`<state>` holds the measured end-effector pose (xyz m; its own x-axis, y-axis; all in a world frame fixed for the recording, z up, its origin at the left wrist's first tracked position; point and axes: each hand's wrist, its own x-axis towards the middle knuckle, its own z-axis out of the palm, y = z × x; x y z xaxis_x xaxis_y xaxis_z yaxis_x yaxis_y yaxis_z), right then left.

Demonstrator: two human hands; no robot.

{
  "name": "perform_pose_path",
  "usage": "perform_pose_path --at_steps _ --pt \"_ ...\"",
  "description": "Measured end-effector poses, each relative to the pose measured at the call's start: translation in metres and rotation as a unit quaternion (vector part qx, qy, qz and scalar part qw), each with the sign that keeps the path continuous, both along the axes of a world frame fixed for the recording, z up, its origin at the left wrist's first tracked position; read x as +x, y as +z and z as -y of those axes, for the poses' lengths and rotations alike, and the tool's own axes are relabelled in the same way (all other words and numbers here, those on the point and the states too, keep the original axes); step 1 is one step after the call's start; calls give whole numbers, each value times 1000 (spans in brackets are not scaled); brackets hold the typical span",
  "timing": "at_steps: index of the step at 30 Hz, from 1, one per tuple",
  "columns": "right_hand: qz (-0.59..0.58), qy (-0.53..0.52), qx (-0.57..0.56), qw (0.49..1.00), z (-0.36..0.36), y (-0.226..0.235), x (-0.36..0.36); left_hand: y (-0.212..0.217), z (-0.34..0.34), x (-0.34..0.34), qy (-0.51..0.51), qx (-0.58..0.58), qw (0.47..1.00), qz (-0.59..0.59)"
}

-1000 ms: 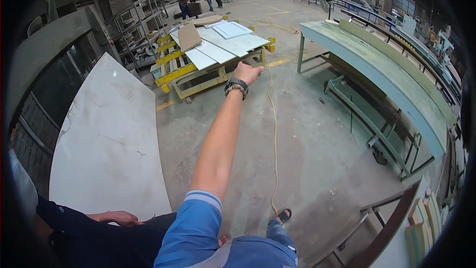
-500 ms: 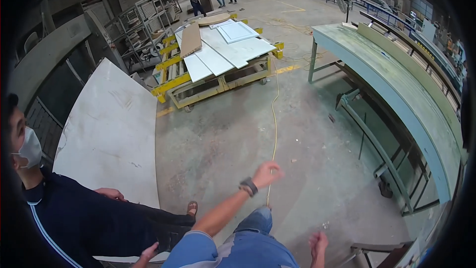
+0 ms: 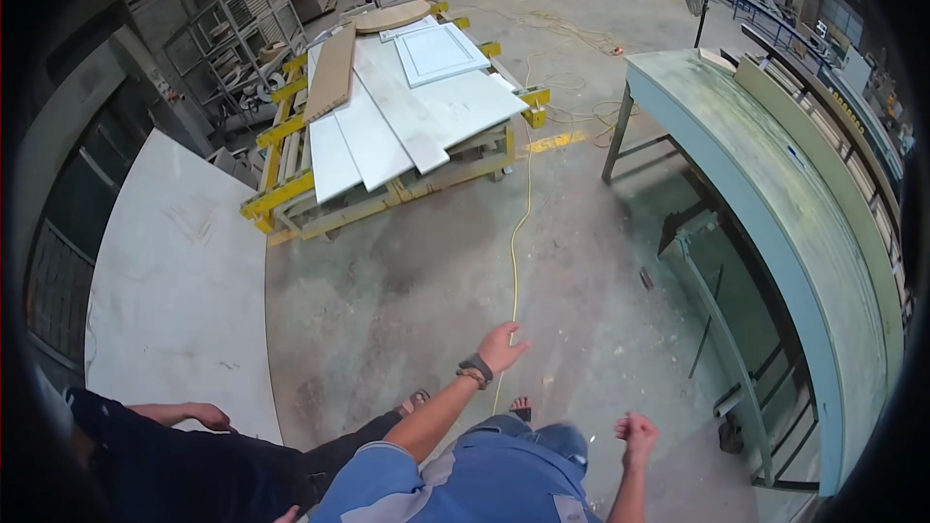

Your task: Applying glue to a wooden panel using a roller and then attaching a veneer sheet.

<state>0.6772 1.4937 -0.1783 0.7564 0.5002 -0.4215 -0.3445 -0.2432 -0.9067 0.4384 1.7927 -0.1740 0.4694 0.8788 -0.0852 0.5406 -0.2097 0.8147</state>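
My left hand point(image 3: 503, 348), with a dark band at its wrist, hangs in front of me above the concrete floor. Its fingers are loosely bent, thumb apart, and nothing shows in them. A yellow cable point(image 3: 515, 261) runs along the floor behind it. Lower right, my right hand point(image 3: 636, 434) is raised with its fingers curled in, and I see nothing in it. Neither hand touches anything. Ahead stands a yellow-framed cart point(image 3: 402, 196) carrying several white panels point(image 3: 407, 121), a brown board point(image 3: 332, 75) and a pale blue framed door panel point(image 3: 441, 53).
A person in dark clothes point(image 3: 184, 465) is close on my left, beside a large white sheet point(image 3: 184, 271). A long pale green workbench point(image 3: 717, 126) curves along the right. Metal racks point(image 3: 237, 34) stand behind the cart. People stand far off near the top edge.
The cart and workbench look nearer, and the view has tipped downward. My right hand has risen further into view. The person on the left sits lower in the picture.
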Motion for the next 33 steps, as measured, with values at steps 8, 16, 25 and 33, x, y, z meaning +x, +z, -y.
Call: perform_pose_path --at_steps 8,16,25,33 --pt "-30 -88 -93 991 -165 -83 148 -15 -232 35 140 -93 986 26" --pt "84 264 -42 960 -574 -54 247 -40 -422 79 346 -230 880 230" --pt "5 440 39 897 -1023 8 186 -32 -697 29 487 -169 800 307" --pt "36 379 17 925 -1354 -91 135 -93 -1059 -45 521 -39 843 126"
